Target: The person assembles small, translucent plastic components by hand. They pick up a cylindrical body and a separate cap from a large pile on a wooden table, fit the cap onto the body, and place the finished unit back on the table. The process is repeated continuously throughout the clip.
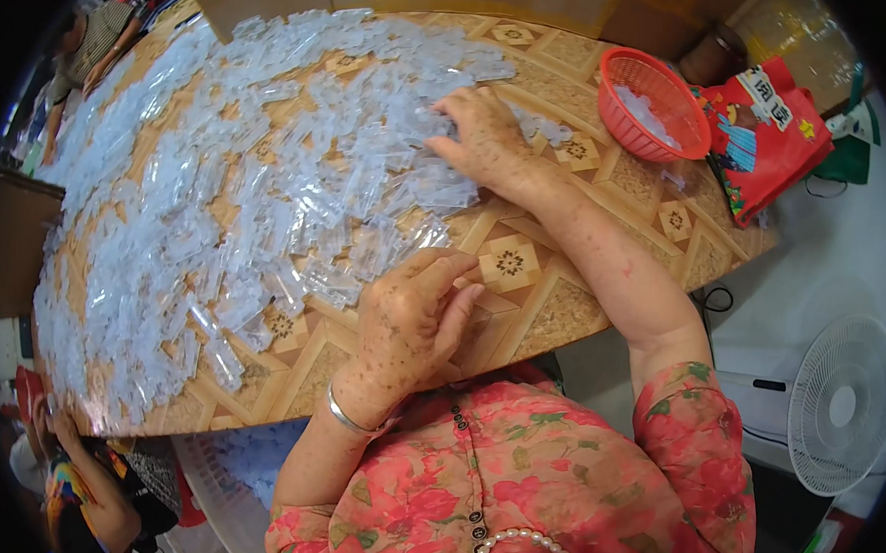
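Note:
Many small clear plastic pieces (288, 184), flat and strip-like, lie in a loose spread over the wood-patterned table (564, 295). At the right side of this spread, my right hand (491, 144) reaches among the pieces. Its thumb and forefinger are apart, and nothing shows between them. Close to the table's near edge is my left hand (410, 323), with a metal bangle at the wrist. Its fingers are curled toward the thumb in a pinch. Whatever they hold, if anything, I cannot make out.
A red plastic basket (609, 103) with some clear pieces stands at the right, beside a red printed bag (776, 139). Cardboard (429, 2) rises along the far edge. A white fan (841, 406) stands right of the table. Other people (98, 485) sit at the left.

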Motion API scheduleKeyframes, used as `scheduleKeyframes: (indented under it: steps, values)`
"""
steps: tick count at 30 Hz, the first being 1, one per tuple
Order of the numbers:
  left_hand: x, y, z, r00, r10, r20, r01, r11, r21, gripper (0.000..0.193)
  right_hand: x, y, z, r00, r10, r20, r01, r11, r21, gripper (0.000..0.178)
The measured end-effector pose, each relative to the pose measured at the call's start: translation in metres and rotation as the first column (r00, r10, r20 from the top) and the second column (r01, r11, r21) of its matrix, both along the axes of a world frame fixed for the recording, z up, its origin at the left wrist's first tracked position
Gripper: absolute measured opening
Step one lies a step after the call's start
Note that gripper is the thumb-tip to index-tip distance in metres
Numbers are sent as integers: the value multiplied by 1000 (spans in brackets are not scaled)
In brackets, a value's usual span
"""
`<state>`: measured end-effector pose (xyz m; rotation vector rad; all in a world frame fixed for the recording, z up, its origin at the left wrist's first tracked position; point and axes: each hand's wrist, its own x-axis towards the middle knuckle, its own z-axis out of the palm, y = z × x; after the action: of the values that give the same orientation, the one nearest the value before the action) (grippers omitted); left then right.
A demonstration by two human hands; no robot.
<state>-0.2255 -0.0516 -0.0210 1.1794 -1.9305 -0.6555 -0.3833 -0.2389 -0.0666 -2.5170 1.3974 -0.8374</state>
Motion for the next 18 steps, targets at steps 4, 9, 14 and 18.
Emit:
scheduleKeyframes:
  steps: [4,9,14,18]
  values:
    - [7,2,-7,998,60,-3,-60,996,73,22,-16,7,2,993,96,75,-94,995,-30,39]
    - [9,4,-17,982,122,-147,-94,978,185,37,-33,49,23,945,5,327,-96,960,265,30]
    - [0,9,-20,853,262,-452,-67,913,403,57,-40,108,39,745,-109,658,-319,808,495,19]
    - [-2,12,-37,810,225,-542,-12,930,368,52,-41,134,22,695,-152,702,-374,759,534,18]
